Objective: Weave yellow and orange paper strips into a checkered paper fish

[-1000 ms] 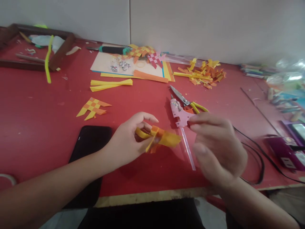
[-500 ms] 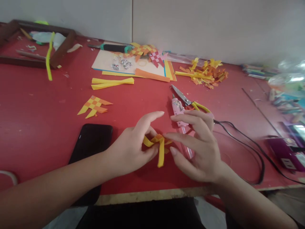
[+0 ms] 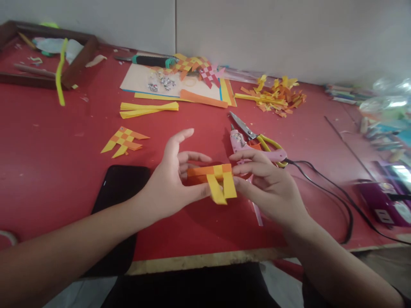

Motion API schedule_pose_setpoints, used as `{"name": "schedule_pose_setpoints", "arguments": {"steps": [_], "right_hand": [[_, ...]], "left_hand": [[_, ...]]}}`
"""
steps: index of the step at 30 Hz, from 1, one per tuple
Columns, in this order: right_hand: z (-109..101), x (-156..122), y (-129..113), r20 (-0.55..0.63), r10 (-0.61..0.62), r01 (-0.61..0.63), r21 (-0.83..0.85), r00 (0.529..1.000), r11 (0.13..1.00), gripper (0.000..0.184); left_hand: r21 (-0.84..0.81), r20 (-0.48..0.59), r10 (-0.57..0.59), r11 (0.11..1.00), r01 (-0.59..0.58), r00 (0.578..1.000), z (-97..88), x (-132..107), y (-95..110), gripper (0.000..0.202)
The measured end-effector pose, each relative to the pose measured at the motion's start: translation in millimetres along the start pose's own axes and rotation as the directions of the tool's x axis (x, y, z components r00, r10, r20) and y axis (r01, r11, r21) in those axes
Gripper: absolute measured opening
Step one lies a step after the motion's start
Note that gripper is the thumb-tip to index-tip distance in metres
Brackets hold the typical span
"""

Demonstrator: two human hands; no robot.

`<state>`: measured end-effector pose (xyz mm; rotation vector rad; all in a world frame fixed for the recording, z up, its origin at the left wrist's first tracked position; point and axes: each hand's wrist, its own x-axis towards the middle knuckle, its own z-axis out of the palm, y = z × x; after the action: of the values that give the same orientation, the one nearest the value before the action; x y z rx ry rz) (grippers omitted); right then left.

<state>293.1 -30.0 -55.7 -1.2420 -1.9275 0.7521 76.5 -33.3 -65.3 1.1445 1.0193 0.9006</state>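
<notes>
Dim, diffuse light gives low contrast throughout. A pale haze veils the wall (image 3: 272, 38), thickening toward the right, where clear plastic (image 3: 396, 102) carries a white glare. Soft shadow darkens the red worktop (image 3: 175, 241) beneath the 2 hands (image 3: 170, 179) (image 3: 272, 188). Wide-angle distortion stretches the margins; at far right the purple box (image 3: 380, 203) is smeared, whereas the scissors (image 3: 253, 135) appear comparatively sharp.

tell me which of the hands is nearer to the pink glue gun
Right. The right hand is just on the near side of the pink glue gun, partly covering it in view; the left hand is farther off, left of it, holding folded paper strips.
</notes>
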Motion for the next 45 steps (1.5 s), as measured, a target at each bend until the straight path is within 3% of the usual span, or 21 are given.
{"name": "schedule_pose_setpoints", "arguments": {"steps": [3,9,18,23,31,38,45], "right_hand": [[1.2,-0.1,-0.2,-0.04,-0.01,0.012,0.039,0.999,0.999,0.004],[-2.6,-3.5,-11.7,-0.091,-0.16,0.141,-0.183,0.983,0.973,0.006],[-5.2,-2.4,-9.1,-0.044,-0.156,0.153,-0.079,0.987,0.985,0.008],[-5.5,-4.0,-7.4,-0.022,-0.122,0.121,-0.015,0.992,0.993,0.009],[-5.0,-4.6,-10.6,-0.003,-0.06,0.06,0.108,0.998,0.992,0.013],[-4.0,-3.1,-9.7,-0.005,0.044,-0.044,0.088,0.999,0.995,0.005],[-0.2,-4.4,-9.6,0.008,0.038,-0.039,0.082,0.999,0.996,0.005]], "left_hand": [[0.0,0.03,-0.07,0.998,0.07,0.997,-2.3,1.2,2.9,0.086],[0.003,-0.003,-0.049,0.999,0.049,0.999,-3.2,-1.4,7.7,0.066],[0.079,0.023,0.057,0.995,-0.059,0.998,-2.4,-2.6,5.8,0.045],[0.082,0.019,0.087,0.993,-0.088,0.996,0.5,-4.7,7.8,0.047],[0.046,0.057,0.023,0.999,-0.025,0.998,-2.7,-4.2,7.1,0.051],[0.044,0.08,-0.027,0.999,0.024,0.996,-2.6,0.3,8.2,0.047],[0.028,0.072,-0.012,1.0,0.01,0.997,-2.0,2.2,8.0,0.048]]}}
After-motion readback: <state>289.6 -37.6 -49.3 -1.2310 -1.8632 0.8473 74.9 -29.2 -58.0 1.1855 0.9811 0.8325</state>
